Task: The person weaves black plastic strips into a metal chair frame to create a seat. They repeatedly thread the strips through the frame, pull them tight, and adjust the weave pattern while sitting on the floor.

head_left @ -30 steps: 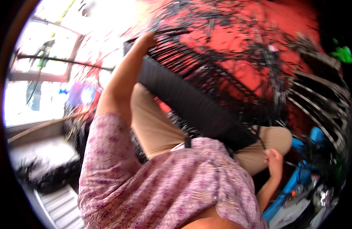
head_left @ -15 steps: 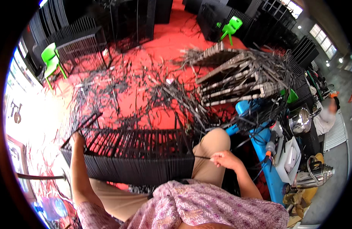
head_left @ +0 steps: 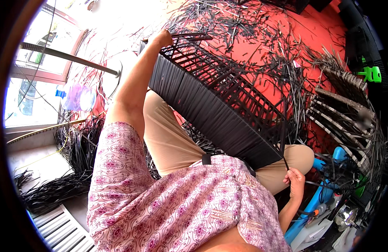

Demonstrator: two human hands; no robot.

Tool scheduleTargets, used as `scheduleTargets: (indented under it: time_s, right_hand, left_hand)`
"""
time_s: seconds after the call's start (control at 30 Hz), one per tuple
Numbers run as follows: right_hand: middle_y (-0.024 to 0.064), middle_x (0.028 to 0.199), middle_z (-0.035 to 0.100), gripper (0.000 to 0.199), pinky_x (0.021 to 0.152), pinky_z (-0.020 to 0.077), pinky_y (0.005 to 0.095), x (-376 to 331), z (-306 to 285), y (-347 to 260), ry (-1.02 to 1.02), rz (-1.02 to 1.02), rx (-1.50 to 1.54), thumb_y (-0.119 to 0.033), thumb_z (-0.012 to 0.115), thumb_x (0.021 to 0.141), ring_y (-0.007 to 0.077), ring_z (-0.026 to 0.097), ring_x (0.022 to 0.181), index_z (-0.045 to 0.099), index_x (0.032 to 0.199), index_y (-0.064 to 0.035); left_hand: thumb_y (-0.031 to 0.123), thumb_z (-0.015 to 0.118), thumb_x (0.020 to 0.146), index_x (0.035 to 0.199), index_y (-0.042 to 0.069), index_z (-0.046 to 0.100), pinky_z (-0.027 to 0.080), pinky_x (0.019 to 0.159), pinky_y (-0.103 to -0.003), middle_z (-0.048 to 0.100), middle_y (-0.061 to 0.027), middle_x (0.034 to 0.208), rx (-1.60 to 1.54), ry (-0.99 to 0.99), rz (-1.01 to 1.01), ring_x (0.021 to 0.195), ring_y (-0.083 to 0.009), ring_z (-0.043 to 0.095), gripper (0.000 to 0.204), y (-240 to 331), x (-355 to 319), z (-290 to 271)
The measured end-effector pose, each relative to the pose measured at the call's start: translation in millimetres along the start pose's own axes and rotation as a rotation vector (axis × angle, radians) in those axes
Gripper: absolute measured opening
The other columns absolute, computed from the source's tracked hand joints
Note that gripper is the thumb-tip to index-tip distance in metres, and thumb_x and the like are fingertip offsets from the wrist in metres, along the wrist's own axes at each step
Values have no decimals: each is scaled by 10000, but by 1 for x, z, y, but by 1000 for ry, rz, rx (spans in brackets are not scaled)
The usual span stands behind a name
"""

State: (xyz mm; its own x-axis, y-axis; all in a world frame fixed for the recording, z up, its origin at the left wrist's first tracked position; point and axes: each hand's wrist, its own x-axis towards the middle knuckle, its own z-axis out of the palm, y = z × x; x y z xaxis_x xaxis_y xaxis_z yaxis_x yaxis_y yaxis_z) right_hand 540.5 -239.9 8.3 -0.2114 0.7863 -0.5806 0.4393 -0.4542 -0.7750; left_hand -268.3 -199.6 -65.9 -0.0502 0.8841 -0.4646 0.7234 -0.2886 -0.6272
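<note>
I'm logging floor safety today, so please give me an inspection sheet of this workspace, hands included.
Surface: red floor, littered.
Job's things: black frame, slanted across the legs, one face closely wrapped, another openwork.
Clutter: loose black strips; dark bundle at lower left.
Left hand: closed on the frame's far end.
Right hand: pinching a single strip.
Cables: none identifiable for certain.
Surroundings: window left; green plastic item right.

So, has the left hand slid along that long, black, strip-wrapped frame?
No. Judged against the long, black, strip-wrapped frame, the left hand stays at the same left end as earlier, though the camera's view swung around.
</note>
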Motion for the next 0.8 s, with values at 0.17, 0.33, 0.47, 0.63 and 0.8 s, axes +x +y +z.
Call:
scheduleTargets:
  time_s: [0.17,0.33,0.47,0.63,0.8]
  right_hand:
    - [45,695,614,285,549,443,233,2,-5,1,0,-3,-15,-232,634,909,117,589,581,668,1012,32]
    - [42,694,613,280,554,446,236,-2,-10,7,24,25,-48,-230,629,906,116,589,585,668,1005,29]
    - [34,680,604,257,531,435,226,-1,-7,10,25,22,-53,-224,627,906,105,580,572,673,971,20]
    - [10,661,575,241,510,405,214,0,-4,5,74,29,-127,-232,627,909,80,544,547,675,956,0]
    - [-7,665,560,229,511,380,205,-2,1,-4,95,-7,-132,-236,619,915,64,516,543,671,942,-15]
  left_hand:
    - [211,580,818,768,100,738,518,629,-419,722,-83,808,-154,5,-84,763,-264,698,199,1,0,4]
    - [273,575,760,725,97,737,528,684,-409,716,-103,777,-194,-102,-34,755,-270,697,242,2,8,-6]
    - [294,686,689,739,61,718,548,714,-398,704,-132,766,-776,-177,-589,749,-291,684,240,7,9,-14]
    - [238,778,660,887,58,703,542,679,-369,713,-111,817,-840,-269,-610,742,-242,681,300,8,16,-20]
    - [231,728,730,935,125,734,530,746,-361,712,-56,958,-266,-521,-165,878,-218,669,231,6,38,-24]
